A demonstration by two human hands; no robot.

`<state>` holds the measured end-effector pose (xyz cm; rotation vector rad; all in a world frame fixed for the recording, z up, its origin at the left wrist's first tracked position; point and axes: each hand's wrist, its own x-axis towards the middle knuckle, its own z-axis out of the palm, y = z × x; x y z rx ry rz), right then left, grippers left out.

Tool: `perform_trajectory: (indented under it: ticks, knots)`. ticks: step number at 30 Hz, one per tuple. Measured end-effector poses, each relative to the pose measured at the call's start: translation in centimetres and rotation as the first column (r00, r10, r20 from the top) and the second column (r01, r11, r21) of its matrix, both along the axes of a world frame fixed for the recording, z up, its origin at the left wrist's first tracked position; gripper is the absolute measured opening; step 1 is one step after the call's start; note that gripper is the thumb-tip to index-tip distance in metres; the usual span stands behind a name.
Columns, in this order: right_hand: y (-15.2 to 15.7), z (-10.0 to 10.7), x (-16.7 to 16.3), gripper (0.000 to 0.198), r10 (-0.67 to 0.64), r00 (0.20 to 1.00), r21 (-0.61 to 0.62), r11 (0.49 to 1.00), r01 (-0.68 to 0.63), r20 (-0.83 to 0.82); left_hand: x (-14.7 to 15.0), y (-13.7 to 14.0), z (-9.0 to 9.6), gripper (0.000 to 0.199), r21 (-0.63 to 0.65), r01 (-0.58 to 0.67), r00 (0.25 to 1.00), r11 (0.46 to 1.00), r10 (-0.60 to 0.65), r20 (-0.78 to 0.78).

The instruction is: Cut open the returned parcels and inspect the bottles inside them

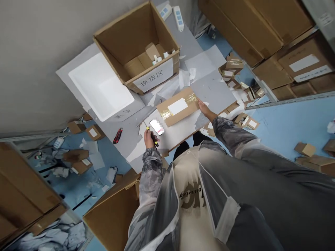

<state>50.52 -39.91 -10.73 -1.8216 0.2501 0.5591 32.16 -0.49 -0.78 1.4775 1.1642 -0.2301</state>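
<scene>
A flat cardboard box [171, 118] with a white label [178, 106] and shiny tape at both ends sits at the front of the work table. My right hand [202, 106] grips its right end, fingers mostly hidden by the box. My left hand [149, 138] is closed around a slim black-and-yellow tool [155, 141] with a thin tip; its exact kind is too small to tell. Just right of that hand lies a phone [156, 127] with a lit screen. Further left on the table rests a red-and-black utility knife [117, 136].
A large open carton [153, 82] holding small boxes stands behind, beside a white bin [102, 90]. Power strips [178, 18] lie at the table's far end. An open carton [112, 212] stands below on the left. Boxes and paper litter the blue floor [282, 122]; shelves flank both sides.
</scene>
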Motion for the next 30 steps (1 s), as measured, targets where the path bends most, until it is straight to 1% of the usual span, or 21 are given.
perform_trajectory:
  ticks: [1, 2, 3, 4, 5, 6, 7, 9, 11, 12, 13, 14, 16, 18, 19, 22, 25, 27, 30]
  knots:
    - [0.1, -0.4, -0.1, 0.095, -0.019, 1.0, 0.021, 1.0, 0.02, -0.025, 1.3, -1.1, 0.4, 0.063, 0.023, 0.066, 0.994, 0.998, -0.068, 0.082]
    - [0.2, -0.8, -0.3, 0.102, -0.041, 0.997, 0.037, 0.998, 0.043, -0.058, 2.8, -2.4, 0.7, 0.069, 0.071, 0.143, 0.977, 0.987, -0.152, 0.149]
    - [0.3, -1.2, -0.5, 0.108, -0.055, 0.994, 0.052, 0.997, 0.06, -0.091, 4.5, -3.8, 0.9, 0.072, 0.14, 0.23, 0.948, 0.963, -0.254, 0.192]
    - [0.5, -1.5, -0.7, 0.115, -0.052, 0.992, 0.073, 0.996, 0.06, -0.113, 6.3, -5.3, 1.1, 0.069, 0.214, 0.333, 0.905, 0.918, -0.375, 0.202]
    - [0.6, -1.7, -1.0, 0.121, -0.032, 0.992, 0.104, 0.993, 0.045, -0.122, 8.3, -6.7, 1.1, 0.062, 0.287, 0.438, 0.848, 0.852, -0.497, 0.183]
    - [0.8, -1.8, -1.3, 0.125, -0.002, 0.993, 0.146, 0.989, 0.02, -0.119, 10.3, -8.1, 1.1, 0.053, 0.344, 0.547, 0.774, 0.764, -0.618, 0.142]
    - [1.1, -1.9, -1.6, 0.128, 0.033, 0.994, 0.192, 0.981, -0.012, -0.108, 12.2, -9.3, 1.1, 0.045, 0.379, 0.651, 0.684, 0.657, -0.725, 0.082]
    - [1.5, -1.9, -2.1, 0.131, 0.09, 0.993, 0.261, 0.963, -0.067, -0.077, 15.8, -11.1, 1.0, 0.039, 0.405, 0.811, 0.484, 0.421, -0.873, -0.06]
    - [1.9, -1.8, -2.4, 0.128, 0.11, 0.992, 0.271, 0.958, -0.091, -0.057, 18.4, -12.1, 1.1, 0.04, 0.403, 0.895, 0.298, 0.192, -0.929, -0.22]
    - [2.1, -1.8, -2.6, 0.125, 0.108, 0.993, 0.26, 0.961, -0.092, -0.046, 19.4, -12.4, 1.3, 0.045, 0.39, 0.916, 0.218, 0.09, -0.93, -0.296]
    - [2.3, -1.8, -2.8, 0.122, 0.102, 0.994, 0.248, 0.965, -0.091, -0.033, 20.1, -12.5, 1.6, 0.052, 0.369, 0.929, 0.146, 0.001, -0.92, -0.364]
    - [2.5, -1.7, -3.0, 0.119, 0.096, 0.995, 0.236, 0.968, -0.088, -0.019, 20.6, -12.6, 2.0, 0.058, 0.344, 0.936, 0.084, -0.072, -0.904, -0.418]
    - [3.0, -1.8, -3.5, 0.115, 0.084, 0.996, 0.219, 0.972, -0.082, -0.001, 21.2, -12.6, 2.9, 0.065, 0.294, 0.939, -0.013, -0.18, -0.87, -0.493]
    - [3.4, -1.9, -3.9, 0.113, 0.069, 0.998, 0.204, 0.977, -0.067, -0.003, 21.3, -12.6, 3.9, 0.067, 0.243, 0.934, -0.09, -0.261, -0.831, -0.549]
    - [3.6, -2.0, -4.1, 0.113, 0.062, 0.998, 0.199, 0.978, -0.059, -0.009, 21.4, -12.6, 4.3, 0.067, 0.22, 0.931, -0.119, -0.292, -0.811, -0.573]
    - [3.9, -2.4, -4.5, 0.112, 0.059, 0.998, 0.202, 0.978, -0.054, -0.019, 21.2, -12.7, 5.3, 0.067, 0.161, 0.918, -0.2, -0.364, -0.771, -0.605]
    - [3.9, -2.7, -4.4, 0.111, 0.059, 0.998, 0.213, 0.976, -0.053, -0.022, 20.7, -13.0, 5.5, 0.068, 0.139, 0.889, -0.261, -0.435, -0.734, -0.626]
    - [3.8, -2.8, -4.2, 0.112, 0.054, 0.998, 0.218, 0.975, -0.047, -0.023, 20.4, -13.3, 5.3, 0.069, 0.145, 0.871, -0.276, -0.469, -0.713, -0.644]
    - [3.4, -2.9, -3.8, 0.114, 0.054, 0.998, 0.21, 0.977, -0.047, -0.028, 20.2, -13.7, 4.8, 0.069, 0.167, 0.867, -0.259, -0.469, -0.712, -0.653]
